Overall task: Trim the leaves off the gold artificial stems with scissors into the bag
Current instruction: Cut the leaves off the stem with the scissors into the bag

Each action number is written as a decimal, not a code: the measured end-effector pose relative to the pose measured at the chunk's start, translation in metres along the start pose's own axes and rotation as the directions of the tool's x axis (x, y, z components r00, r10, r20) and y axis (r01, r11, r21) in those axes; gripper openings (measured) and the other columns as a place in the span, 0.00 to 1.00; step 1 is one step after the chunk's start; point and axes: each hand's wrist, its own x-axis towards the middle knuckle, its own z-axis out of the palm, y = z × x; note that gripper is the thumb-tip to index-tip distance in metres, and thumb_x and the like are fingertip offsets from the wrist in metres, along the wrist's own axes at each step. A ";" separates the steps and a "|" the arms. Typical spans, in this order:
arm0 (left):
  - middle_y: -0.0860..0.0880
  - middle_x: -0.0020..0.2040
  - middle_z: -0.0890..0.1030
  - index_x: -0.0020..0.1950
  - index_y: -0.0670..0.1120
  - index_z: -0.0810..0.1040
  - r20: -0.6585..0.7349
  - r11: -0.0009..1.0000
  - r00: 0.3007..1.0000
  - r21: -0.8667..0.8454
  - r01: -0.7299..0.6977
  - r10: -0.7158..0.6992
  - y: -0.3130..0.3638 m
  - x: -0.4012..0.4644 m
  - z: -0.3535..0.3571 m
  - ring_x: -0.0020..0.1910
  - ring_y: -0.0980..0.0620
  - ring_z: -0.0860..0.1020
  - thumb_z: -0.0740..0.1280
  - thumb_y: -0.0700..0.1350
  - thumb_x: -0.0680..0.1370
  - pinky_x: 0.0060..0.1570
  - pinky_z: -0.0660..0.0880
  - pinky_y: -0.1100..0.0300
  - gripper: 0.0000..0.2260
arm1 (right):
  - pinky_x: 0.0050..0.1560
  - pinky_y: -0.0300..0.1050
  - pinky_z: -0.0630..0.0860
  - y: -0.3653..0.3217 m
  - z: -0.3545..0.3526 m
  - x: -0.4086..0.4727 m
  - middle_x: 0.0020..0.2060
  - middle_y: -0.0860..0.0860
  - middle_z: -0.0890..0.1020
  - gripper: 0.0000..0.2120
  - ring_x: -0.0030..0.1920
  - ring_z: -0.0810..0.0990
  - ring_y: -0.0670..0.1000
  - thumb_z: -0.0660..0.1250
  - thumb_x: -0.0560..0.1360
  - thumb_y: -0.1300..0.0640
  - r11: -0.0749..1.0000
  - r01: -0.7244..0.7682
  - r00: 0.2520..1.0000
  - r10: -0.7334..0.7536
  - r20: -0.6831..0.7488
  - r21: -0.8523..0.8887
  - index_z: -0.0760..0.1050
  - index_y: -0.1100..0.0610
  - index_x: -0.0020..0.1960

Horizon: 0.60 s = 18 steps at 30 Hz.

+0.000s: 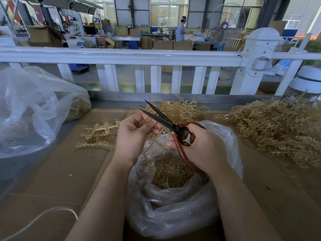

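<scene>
While the left hand (134,134) pinches a thin gold plastic stem (157,136), the right hand (203,148) grips red-handled black scissors (173,126), blades parted, above the near clear plastic bag (173,202).

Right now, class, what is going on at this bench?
A person is trimming gold artificial stems. The left hand pinches a stem over an open plastic bag, which already holds cut gold bits. The right hand grips the red handles of black-bladed scissors, blades open at the stem. An untrimmed pile lies to the right, and a few pieces lie to the left.
</scene>
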 end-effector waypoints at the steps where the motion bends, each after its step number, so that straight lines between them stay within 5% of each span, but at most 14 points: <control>1: 0.48 0.35 0.84 0.43 0.39 0.81 0.004 1.000 1.000 0.019 0.005 -0.005 0.000 0.000 0.000 0.33 0.53 0.79 0.66 0.32 0.78 0.39 0.77 0.64 0.07 | 0.36 0.29 0.69 0.000 0.000 0.000 0.38 0.38 0.80 0.38 0.39 0.78 0.41 0.52 0.63 0.16 1.000 0.003 1.000 -0.003 0.000 0.004 0.79 0.45 0.48; 12: 0.47 0.37 0.85 0.42 0.42 0.82 0.037 0.998 0.999 0.065 0.021 -0.024 0.002 -0.001 -0.002 0.32 0.55 0.81 0.68 0.34 0.77 0.38 0.77 0.66 0.06 | 0.36 0.27 0.63 0.000 -0.001 -0.001 0.38 0.34 0.76 0.30 0.39 0.73 0.33 0.56 0.64 0.19 0.999 0.016 1.000 -0.017 0.026 0.038 0.74 0.43 0.48; 18: 0.47 0.37 0.85 0.41 0.45 0.83 0.043 0.999 0.999 0.049 0.021 -0.023 0.004 -0.001 -0.002 0.33 0.55 0.81 0.70 0.38 0.75 0.39 0.77 0.66 0.05 | 0.38 0.27 0.66 0.000 -0.001 -0.002 0.39 0.37 0.79 0.31 0.40 0.76 0.40 0.57 0.65 0.20 0.998 0.022 1.000 -0.023 0.008 0.057 0.76 0.44 0.48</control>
